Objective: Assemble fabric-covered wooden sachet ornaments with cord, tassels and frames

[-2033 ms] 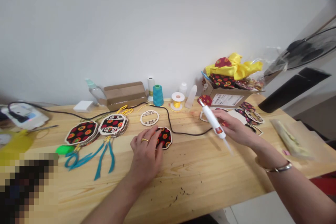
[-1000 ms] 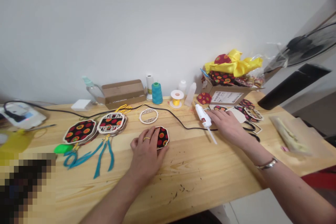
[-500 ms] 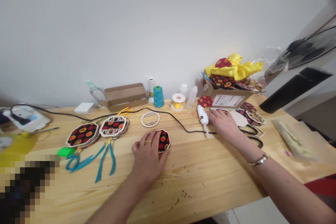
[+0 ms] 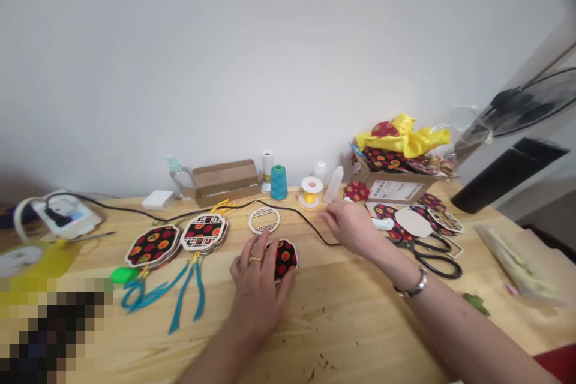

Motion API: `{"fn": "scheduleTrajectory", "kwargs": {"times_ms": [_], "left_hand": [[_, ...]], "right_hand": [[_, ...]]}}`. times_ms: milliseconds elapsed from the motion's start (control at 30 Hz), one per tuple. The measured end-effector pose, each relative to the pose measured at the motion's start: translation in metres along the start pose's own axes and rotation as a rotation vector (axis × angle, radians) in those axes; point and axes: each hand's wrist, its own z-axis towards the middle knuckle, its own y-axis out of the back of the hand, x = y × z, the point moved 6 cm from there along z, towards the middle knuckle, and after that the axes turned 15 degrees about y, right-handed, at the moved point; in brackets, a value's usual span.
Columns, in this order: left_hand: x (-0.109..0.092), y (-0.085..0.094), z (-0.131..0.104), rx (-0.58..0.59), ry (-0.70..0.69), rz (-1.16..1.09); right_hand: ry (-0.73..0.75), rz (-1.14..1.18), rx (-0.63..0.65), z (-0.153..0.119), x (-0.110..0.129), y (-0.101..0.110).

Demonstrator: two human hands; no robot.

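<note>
My left hand [image 4: 257,285] lies over a small scalloped panel [image 4: 287,257] covered in dark floral fabric. Its fingers reach across the panel's left side and the thumb runs along the near edge. To the right, my right hand [image 4: 353,227] is closed, fingers bent. A white part of the glue gun [image 4: 382,224] shows beside it; the rest of the gun is mostly hidden by the hand. Just beyond my left fingertips is a round wooden lattice piece [image 4: 264,220]. Black-handled scissors [image 4: 436,258] lie near my right wrist.
Stacked fabric panels [image 4: 153,245] and lattice panels [image 4: 204,232] with teal ribbons are at left. A teal thread cone [image 4: 279,182], a yellow cord spool [image 4: 311,192] and a cardboard box [image 4: 396,187] of fabric stand along the wall. A black cable [image 4: 180,214] crosses the table.
My right hand has moved left over the glue gun, which lay in plain view before, and closed there. My left hand stays on the panel. The view has shifted slightly.
</note>
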Motion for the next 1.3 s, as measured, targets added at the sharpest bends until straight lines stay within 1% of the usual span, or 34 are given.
{"fn": "scheduleTrajectory", "kwargs": {"times_ms": [67,167,267,333,433,533,700,800,867,933,1000,1033,1100,1167,1200,1233,1300], "left_hand": [[-0.002,0.004,0.000,-0.037,-0.024,-0.032],[-0.005,0.008,-0.001,-0.065,-0.055,-0.080],[-0.006,0.010,-0.002,-0.070,-0.070,-0.112],[-0.007,0.012,-0.002,-0.076,-0.073,-0.128],[-0.007,0.014,-0.002,-0.091,-0.077,-0.145],[-0.007,0.015,-0.003,-0.090,-0.072,-0.163],[-0.008,0.014,-0.003,-0.061,-0.052,-0.179],[-0.007,0.012,-0.003,-0.028,-0.037,-0.189],[-0.007,0.009,-0.003,0.004,-0.022,-0.189],[-0.004,0.006,-0.003,0.035,0.013,-0.170],[-0.001,0.003,-0.003,0.054,0.061,-0.135],[0.001,0.002,-0.003,0.060,0.086,-0.115],[0.004,0.000,-0.002,0.072,0.129,-0.080],[0.006,-0.003,-0.002,0.095,0.162,-0.058],[0.006,-0.005,-0.001,0.107,0.175,-0.054],[0.007,-0.006,0.000,0.115,0.186,-0.054],[0.007,-0.007,0.002,0.109,0.206,-0.062]], "right_hand": [[0.009,0.019,-0.003,0.007,0.007,-0.001],[0.037,0.119,-0.080,0.026,0.011,0.005],[0.035,0.219,-0.167,0.054,0.010,0.011],[0.007,0.261,-0.199,0.074,0.008,0.011],[-0.052,0.321,-0.233,0.099,0.010,0.003],[-0.089,0.358,-0.243,0.115,0.017,-0.009],[-0.120,0.390,-0.243,0.130,0.023,-0.027],[-0.129,0.398,-0.252,0.134,0.021,-0.032],[-0.140,0.399,-0.271,0.132,0.018,-0.029],[-0.139,0.400,-0.300,0.126,0.016,-0.019],[-0.117,0.416,-0.353,0.114,0.016,-0.001],[-0.091,0.445,-0.405,0.106,0.016,0.011],[-0.046,0.531,-0.488,0.085,0.015,0.035],[-0.019,0.663,-0.527,0.059,0.014,0.055],[-0.020,0.738,-0.511,0.045,0.013,0.061],[-0.019,0.831,-0.465,0.032,0.013,0.064],[-0.017,1.000,-0.320,0.007,0.017,0.060]]}}
